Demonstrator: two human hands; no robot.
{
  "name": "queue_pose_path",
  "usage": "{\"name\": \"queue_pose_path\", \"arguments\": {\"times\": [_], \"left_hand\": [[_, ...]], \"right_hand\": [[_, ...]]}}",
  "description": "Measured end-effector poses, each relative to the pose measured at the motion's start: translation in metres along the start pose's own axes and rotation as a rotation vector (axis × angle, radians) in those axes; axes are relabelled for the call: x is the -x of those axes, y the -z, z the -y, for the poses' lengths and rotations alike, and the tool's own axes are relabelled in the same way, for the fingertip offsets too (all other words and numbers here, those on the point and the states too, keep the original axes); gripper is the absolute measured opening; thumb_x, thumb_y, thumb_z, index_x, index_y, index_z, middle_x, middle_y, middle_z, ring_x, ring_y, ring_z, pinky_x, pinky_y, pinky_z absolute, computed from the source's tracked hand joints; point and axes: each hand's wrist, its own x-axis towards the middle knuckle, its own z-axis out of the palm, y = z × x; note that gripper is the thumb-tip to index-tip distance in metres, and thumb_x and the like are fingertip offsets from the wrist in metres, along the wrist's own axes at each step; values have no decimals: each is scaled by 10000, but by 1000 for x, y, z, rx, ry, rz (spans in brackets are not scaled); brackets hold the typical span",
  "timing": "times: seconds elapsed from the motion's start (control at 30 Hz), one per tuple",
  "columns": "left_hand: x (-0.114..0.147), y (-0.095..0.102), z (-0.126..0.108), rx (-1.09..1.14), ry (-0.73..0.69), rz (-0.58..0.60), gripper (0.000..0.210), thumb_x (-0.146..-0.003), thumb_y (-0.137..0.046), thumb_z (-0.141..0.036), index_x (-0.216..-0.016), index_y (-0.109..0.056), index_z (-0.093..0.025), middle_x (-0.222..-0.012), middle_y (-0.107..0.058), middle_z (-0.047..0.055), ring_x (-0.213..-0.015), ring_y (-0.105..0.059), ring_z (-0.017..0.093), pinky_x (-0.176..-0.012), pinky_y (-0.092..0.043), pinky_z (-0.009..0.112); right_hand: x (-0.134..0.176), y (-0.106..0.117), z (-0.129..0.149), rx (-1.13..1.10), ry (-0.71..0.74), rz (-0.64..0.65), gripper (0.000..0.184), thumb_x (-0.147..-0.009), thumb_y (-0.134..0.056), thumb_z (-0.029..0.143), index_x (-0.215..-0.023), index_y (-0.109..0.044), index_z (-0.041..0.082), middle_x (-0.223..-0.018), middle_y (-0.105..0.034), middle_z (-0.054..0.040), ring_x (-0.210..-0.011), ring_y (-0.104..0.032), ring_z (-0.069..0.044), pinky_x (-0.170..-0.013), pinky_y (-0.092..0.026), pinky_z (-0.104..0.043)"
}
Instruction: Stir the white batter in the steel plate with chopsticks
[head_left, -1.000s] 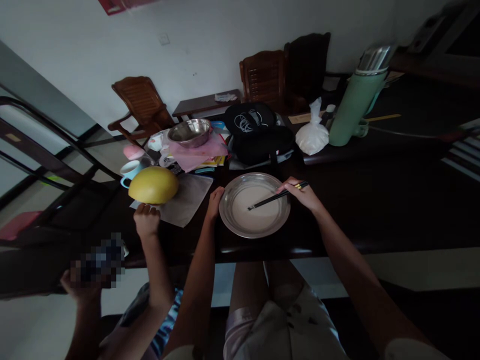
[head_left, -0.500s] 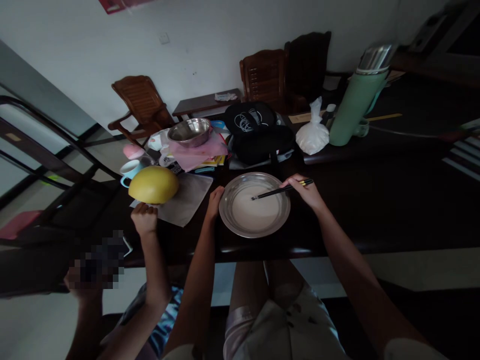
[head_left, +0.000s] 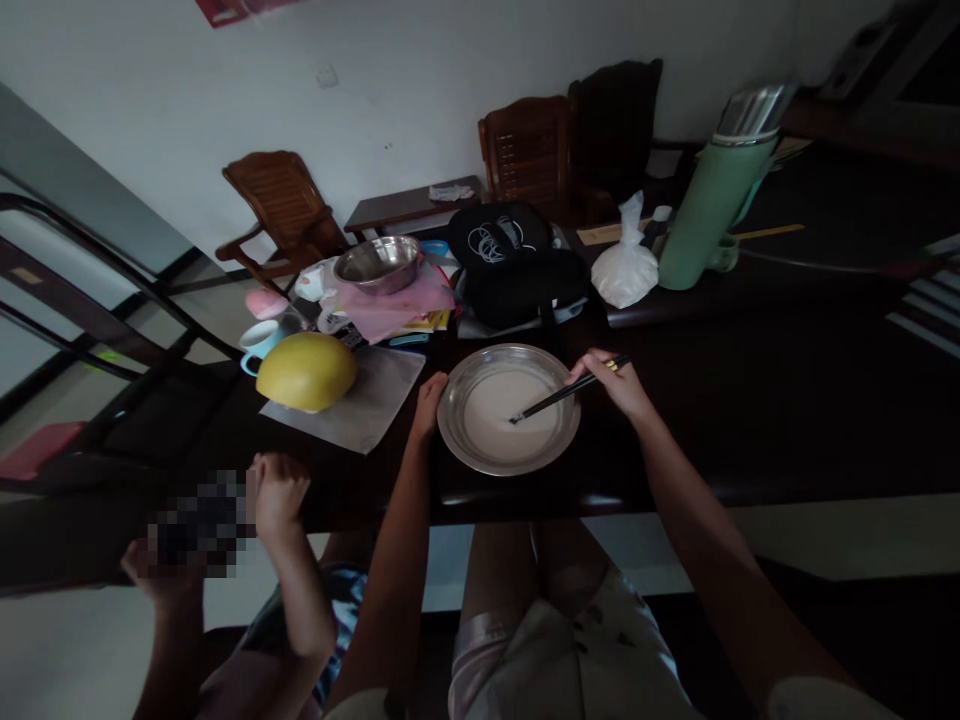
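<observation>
A wide metal bowl stands on the dark table in front of me, with a milky white liquid inside. My left hand grips the bowl's left rim. In my right hand is a pair of black chopsticks with gold bands near the top. Their tips dip into the liquid around the bowl's middle. Behind the bowl, to the right, a tied plastic bag of white powder sits near a tall green thermos.
A yellow pomelo-like fruit rests on a pale sheet at left, by a light blue mug. A smaller metal bowl tops a pile beside a black bag. Another person's hand is at the table's left edge.
The chopstick tips have shifted slightly right and toward me through the liquid. The other person's hand has pulled back from the fruit toward the blurred object.
</observation>
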Motion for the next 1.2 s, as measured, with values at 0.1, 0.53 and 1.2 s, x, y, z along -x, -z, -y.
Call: {"name": "queue_pose_path", "arguments": {"times": [0.1, 0.53, 1.2], "left_hand": [[-8, -20, 8, 40, 16, 25, 370, -887, -618, -448, -669, -521, -165, -652, -498, -13, -597, -482, 107, -550, -420, 233], [-11, -17, 9, 88, 31, 106, 394, -831, -653, -477, -600, -439, -241, -621, -544, -8, -823, -537, 179, -639, -392, 319], [-5, -24, -11, 23, 84, 131, 431, -801, -624, -572, -578, -431, -258, -569, -549, -39, -861, -541, 189, -646, -387, 324]], "right_hand": [[-1, -2, 0, 61, 54, 85, 383, -885, -553, 544, -771, -746, 233, -780, -741, -29, -805, -676, -198, -796, -499, -329], [-1, -3, 4, 77, 43, 107, 395, -855, -571, 583, -786, -746, 235, -792, -756, -36, -832, -688, -213, -823, -516, -356], [0, 3, 3, -21, -34, -54, 402, -849, -574, 591, -748, -709, 225, -664, -726, -24, -689, -693, -202, -743, -529, -348]]}}
